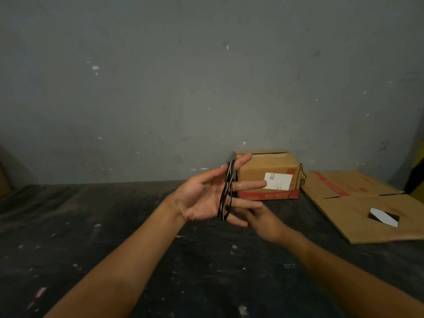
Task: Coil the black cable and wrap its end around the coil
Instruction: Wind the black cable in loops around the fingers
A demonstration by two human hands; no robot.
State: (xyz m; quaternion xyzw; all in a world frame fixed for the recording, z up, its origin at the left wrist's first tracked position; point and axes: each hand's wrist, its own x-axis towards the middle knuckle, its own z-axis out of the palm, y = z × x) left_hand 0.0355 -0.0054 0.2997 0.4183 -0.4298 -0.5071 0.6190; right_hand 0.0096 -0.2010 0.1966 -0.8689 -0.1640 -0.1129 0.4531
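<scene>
A: Cable point(226, 193) position? Coils looped round the straight, spread fingers point(249, 185) of the left hand point(202, 198), held above the bench point(114, 226).

B: Right hand point(266, 223)? Blurred, partly behind the left; finger state, cable end: cannot tell.

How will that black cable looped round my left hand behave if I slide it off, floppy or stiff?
Probably floppy: the black cable is thin and its loops bend closely round the spread fingers of the left hand. Likely light too. The loops may spring apart unless pinched, since nothing binds them yet.
</scene>
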